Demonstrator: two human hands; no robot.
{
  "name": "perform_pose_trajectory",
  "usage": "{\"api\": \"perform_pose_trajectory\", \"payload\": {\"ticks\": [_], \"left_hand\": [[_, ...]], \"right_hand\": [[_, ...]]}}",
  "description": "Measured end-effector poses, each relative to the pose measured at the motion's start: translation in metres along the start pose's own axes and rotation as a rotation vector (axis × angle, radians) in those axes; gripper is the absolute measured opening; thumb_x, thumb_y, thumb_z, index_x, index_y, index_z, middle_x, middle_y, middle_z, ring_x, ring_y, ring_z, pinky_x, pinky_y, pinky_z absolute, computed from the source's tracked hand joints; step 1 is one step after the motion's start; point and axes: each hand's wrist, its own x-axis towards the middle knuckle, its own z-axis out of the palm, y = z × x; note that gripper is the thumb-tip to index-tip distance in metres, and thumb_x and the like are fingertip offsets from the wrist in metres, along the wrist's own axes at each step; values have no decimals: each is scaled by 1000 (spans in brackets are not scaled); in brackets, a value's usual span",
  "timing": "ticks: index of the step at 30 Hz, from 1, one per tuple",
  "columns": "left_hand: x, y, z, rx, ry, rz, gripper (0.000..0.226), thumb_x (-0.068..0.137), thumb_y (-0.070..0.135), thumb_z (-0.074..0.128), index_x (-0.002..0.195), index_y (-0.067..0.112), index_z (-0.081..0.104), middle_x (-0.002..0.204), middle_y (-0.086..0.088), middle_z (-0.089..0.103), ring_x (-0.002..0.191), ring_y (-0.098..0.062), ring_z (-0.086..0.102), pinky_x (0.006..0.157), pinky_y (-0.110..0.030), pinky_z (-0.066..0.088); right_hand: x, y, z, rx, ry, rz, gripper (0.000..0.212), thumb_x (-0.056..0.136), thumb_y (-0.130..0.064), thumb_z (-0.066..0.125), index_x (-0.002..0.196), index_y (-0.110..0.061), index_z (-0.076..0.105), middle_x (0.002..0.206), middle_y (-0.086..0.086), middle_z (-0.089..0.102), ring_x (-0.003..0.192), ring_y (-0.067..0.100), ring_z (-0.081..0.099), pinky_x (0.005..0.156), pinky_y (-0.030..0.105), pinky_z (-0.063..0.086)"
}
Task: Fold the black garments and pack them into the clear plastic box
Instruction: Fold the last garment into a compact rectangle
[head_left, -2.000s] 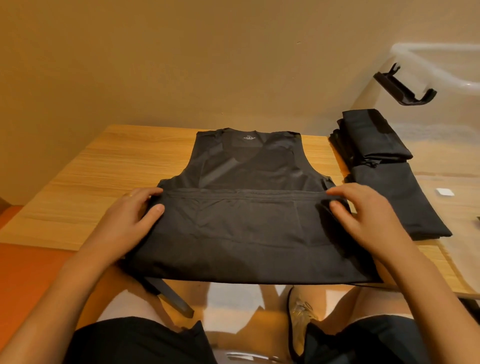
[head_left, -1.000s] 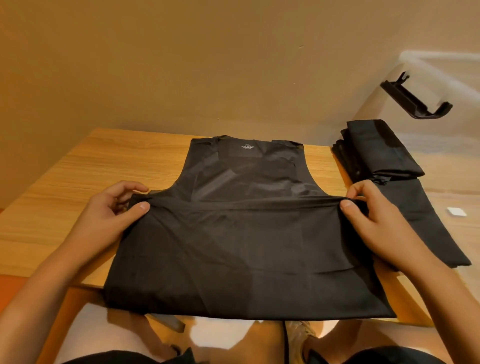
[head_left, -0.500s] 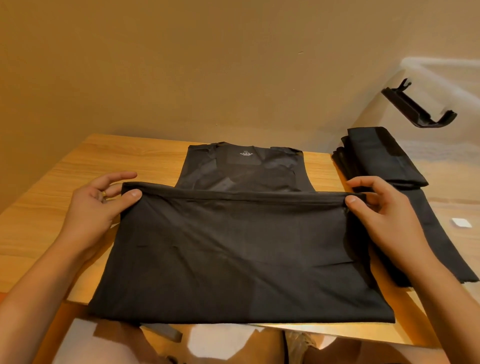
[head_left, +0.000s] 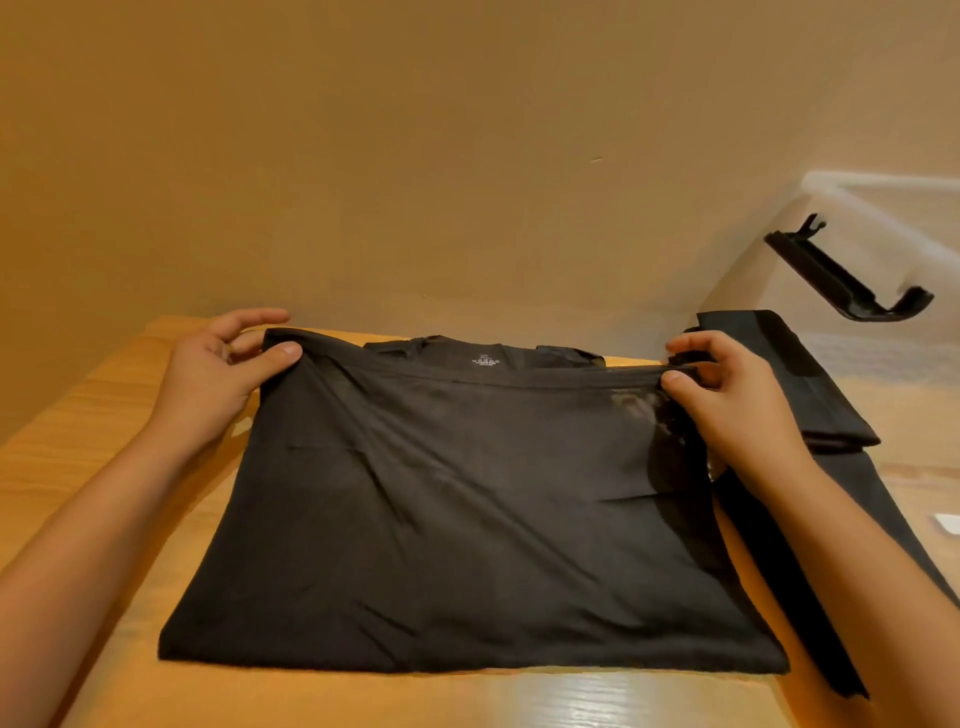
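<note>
A black sleeveless top lies on the wooden table, its lower half doubled up over its upper half. The hem edge sits just short of the neckline, where a small white label shows. My left hand pinches the hem's left corner between thumb and fingers. My right hand pinches the right corner the same way. The clear plastic box stands at the far right, with a black latch hanging on its side.
Folded black garments are stacked just right of my right hand, beside the box. Under them another black garment stretches toward the table's front edge. A small white tag lies at the right. A plain wall rises behind the table.
Both hands have carried the hem away from me, up over the top's chest to near the neckline. The fold now covers almost the whole garment.
</note>
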Motion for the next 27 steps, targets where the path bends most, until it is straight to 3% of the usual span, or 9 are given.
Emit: {"api": "perform_pose_trajectory", "payload": {"ticks": [5,7,9,13,16,20,23,25,27], "left_hand": [[29,-15,7,170,-48,-34,30,90,8,72,111,28,69,90,3,78,92,-12,71,82,-26,59],[33,-25,12,312,-72,-32,29,89,12,75,112,28,70,96,-12,75,92,-24,69,85,-35,53],[36,-32,17,326,-72,-18,30,89,13,75,115,26,69,100,-17,72,90,-28,67,82,-34,50],[49,-37,17,298,-44,64,29,89,13,75,113,29,69,94,-10,71,75,-13,59,75,-28,46],[62,-39,16,280,-6,96,29,90,13,74,108,35,67,92,-2,70,76,-2,62,73,-19,49],[89,-40,22,245,74,89,27,94,13,71,119,20,65,97,-3,70,74,7,65,59,-8,47],[108,-44,29,267,67,59,26,94,14,70,119,17,64,106,1,71,84,5,67,67,-11,50],[117,-50,36,320,34,40,26,93,15,71,118,15,65,111,-3,69,97,-10,66,79,-20,52],[123,-58,42,435,11,39,26,93,18,72,118,15,67,113,-5,68,105,-19,64,87,-30,50]], "right_hand": [[26,2,15,-128,-40,25,21,97,-16,64,113,-29,64,93,8,72,85,28,70,75,49,60],[32,8,23,-175,-55,50,20,96,-16,65,110,-31,65,98,4,71,94,26,67,83,50,58],[37,12,29,-193,-40,55,21,97,-16,64,113,-30,66,105,4,69,102,26,64,89,48,55],[50,12,33,-111,33,38,25,99,-18,63,121,-28,66,113,6,69,100,23,64,88,46,56],[68,11,37,-52,80,22,24,99,-21,64,121,-29,65,116,5,69,106,23,64,92,49,57],[102,13,47,-53,128,60,23,97,-22,64,119,-28,65,101,1,68,87,19,67,81,45,59],[124,18,59,-127,121,102,21,96,-22,63,117,-27,65,95,5,68,100,29,66,89,51,56],[133,25,67,-186,106,124,22,97,-21,61,118,-24,64,98,8,69,106,30,60,86,44,54],[135,31,75,-253,89,138,23,99,-20,60,121,-21,65,106,10,69,96,26,60,78,36,49]]}}
